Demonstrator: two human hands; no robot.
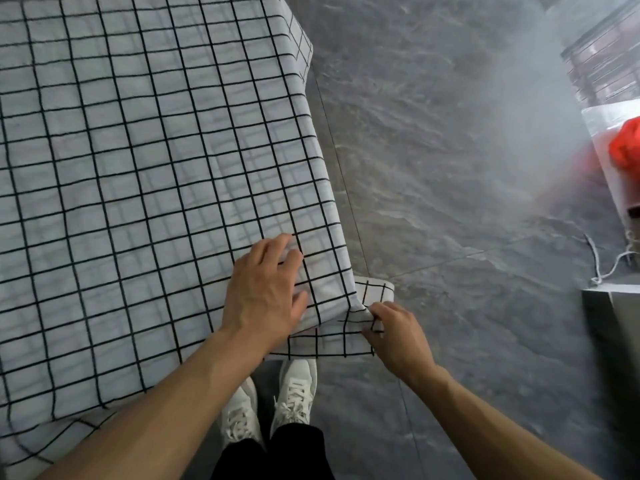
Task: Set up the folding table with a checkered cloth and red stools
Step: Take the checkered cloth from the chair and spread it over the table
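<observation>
A white cloth with a black grid covers the whole folding table, which is hidden beneath it. The cloth hangs over the right and near edges. My left hand lies flat on the cloth near the table's near right corner, fingers spread. My right hand pinches the hanging corner of the cloth just below that table corner. No red stool shows clearly; a red object sits at the right edge of the view.
Dark grey stone floor tiles stretch to the right of the table. A pale ledge or counter runs along the far right, with a white cord trailing on the floor below it. My white shoes stand at the table's near edge.
</observation>
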